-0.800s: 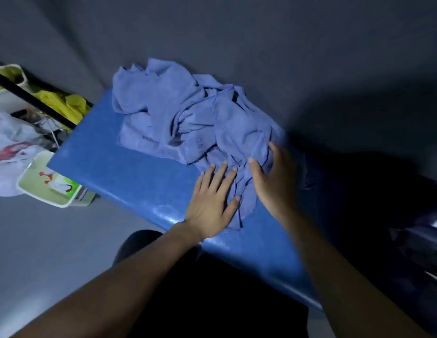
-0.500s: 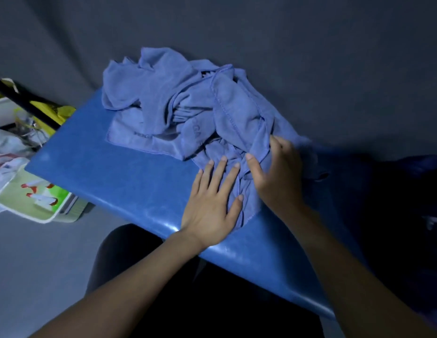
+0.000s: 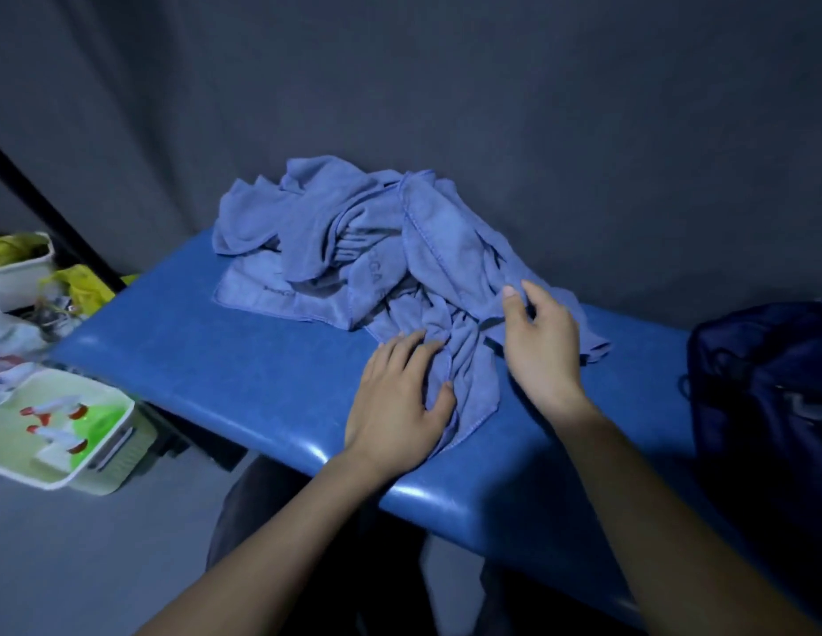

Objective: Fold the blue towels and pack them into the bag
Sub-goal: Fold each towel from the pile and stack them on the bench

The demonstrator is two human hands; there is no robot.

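A crumpled heap of blue towels (image 3: pixel 354 250) lies on the blue padded bench (image 3: pixel 225 374), against the grey backdrop. My left hand (image 3: pixel 399 397) sits at the heap's near end, its fingers and thumb bunching a gathered fold of towel. Just to the right, my right hand (image 3: pixel 544 346) pinches a towel edge between thumb and fingers. A dark navy bag (image 3: pixel 767 392) stands on the bench at the far right, apart from both hands.
A white basket (image 3: pixel 106 456) with bottles and a green item sits on the floor at the left. Behind it are a white bin (image 3: pixel 19 273), yellow plastic (image 3: pixel 85 286) and a black pole (image 3: pixel 55 213). My legs are under the bench's front edge.
The view has swung right, bringing the navy bag into sight. My left hand's flat fingers have curled into the cloth. My right hand has closed its thumb and fingers on a towel edge.
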